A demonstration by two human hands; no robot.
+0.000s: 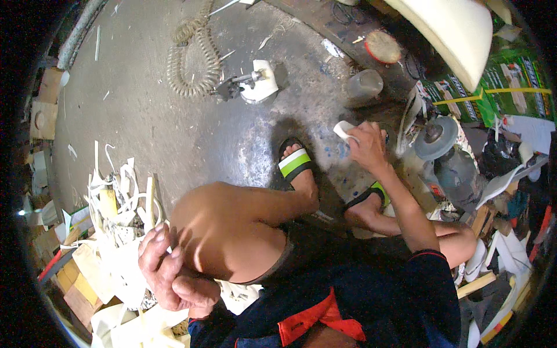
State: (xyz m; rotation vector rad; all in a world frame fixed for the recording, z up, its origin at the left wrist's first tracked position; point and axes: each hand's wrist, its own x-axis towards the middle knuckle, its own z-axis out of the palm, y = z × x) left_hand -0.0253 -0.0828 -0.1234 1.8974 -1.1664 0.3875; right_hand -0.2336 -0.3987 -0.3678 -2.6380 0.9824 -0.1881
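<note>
My right hand (368,144) is closed on a small white curved piece (344,131) whose material I cannot make out. It is held out over the floor, beyond my sandalled feet. My left hand (177,272) is raised beside my bent left knee, with its fingers curled in. A bit of white shows between those fingers, too small to name. Past my left foot, a metal air tool (232,87) lies on the floor against a white piece (261,84). A coiled hose (194,66) runs near it.
White strips and offcuts (119,214) pile up at my left. On the right stand a grey lidded container (452,165), a cloudy plastic jar (365,86) and a green printed package (499,87). A large cream foam slab (452,35) juts in above. Scraps (505,261) lie at lower right.
</note>
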